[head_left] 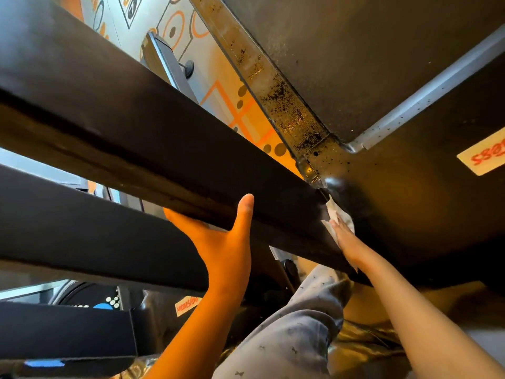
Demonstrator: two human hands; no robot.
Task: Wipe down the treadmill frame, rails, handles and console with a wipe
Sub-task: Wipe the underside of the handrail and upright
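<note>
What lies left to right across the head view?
Blue strip, left hand gripping the black padded rail, right hand pressing the white wipe, cream sticker with red lettering.

two hands at centre frame: left hand [226, 242], right hand [348, 242]. one white wipe [333, 214]. two black bars on the left: upper bar [136, 127], lower bar [95, 236]. two red-lettered labels: right label [483, 157], lower label [187, 305].
</note>
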